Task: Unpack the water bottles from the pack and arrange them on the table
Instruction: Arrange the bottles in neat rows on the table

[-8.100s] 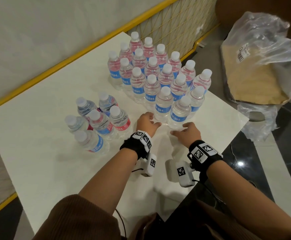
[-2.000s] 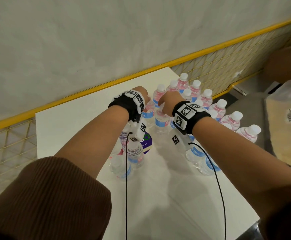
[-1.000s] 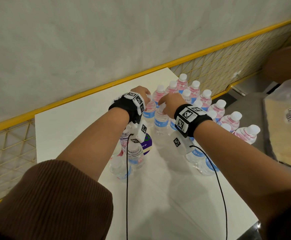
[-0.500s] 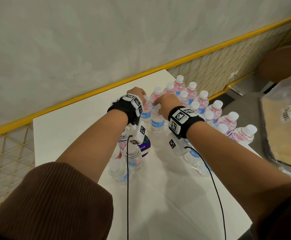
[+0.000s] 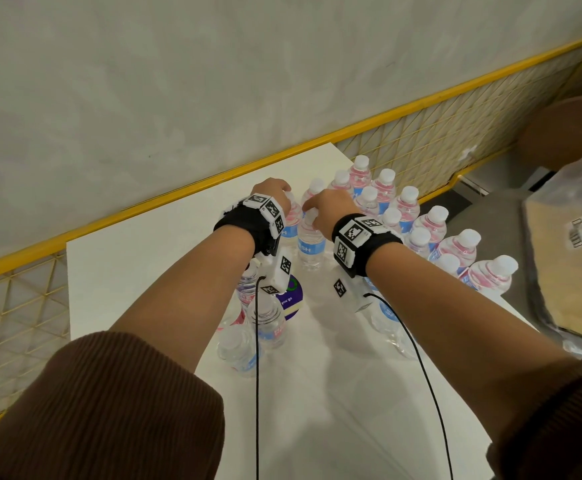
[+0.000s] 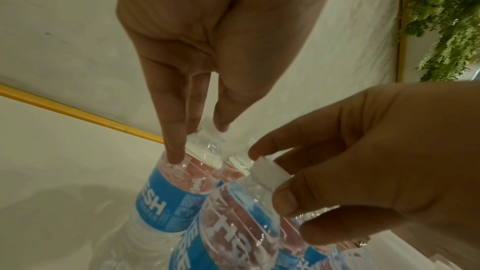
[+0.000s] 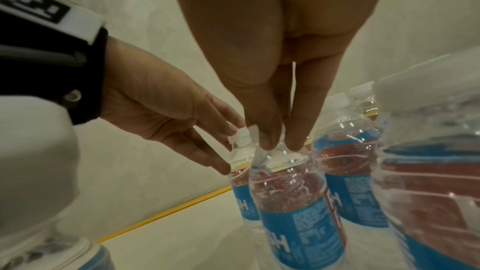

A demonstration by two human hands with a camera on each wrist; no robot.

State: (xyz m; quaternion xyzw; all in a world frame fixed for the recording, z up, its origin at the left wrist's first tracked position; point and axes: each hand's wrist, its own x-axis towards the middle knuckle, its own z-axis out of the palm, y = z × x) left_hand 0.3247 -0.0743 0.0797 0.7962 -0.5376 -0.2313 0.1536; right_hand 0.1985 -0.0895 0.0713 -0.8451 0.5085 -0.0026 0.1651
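Clear water bottles with white caps and blue-and-red labels stand on a white table (image 5: 126, 265). My left hand (image 5: 270, 194) (image 6: 200, 139) reaches down from above and pinches the neck of one upright bottle (image 5: 291, 230) (image 6: 155, 206) near the table's far edge. Right beside it, my right hand (image 5: 324, 207) (image 7: 276, 145) pinches the top of a second upright bottle (image 5: 312, 247) (image 7: 298, 213). The two bottles stand side by side, almost touching. My fingers hide the cap of the left bottle.
A block of several upright bottles (image 5: 403, 209) fills the table's far right. A few more bottles (image 5: 265, 323) and a purple round label (image 5: 293, 296) lie under my left forearm. A yellow mesh rail (image 5: 421, 157) borders the table. Plastic wrap (image 5: 576, 237) lies off the right edge.
Since eight seconds ago both hands have moved from the near side to two bottles at the far edge. Over the last second they keep hold of the bottle tops, barely shifting.
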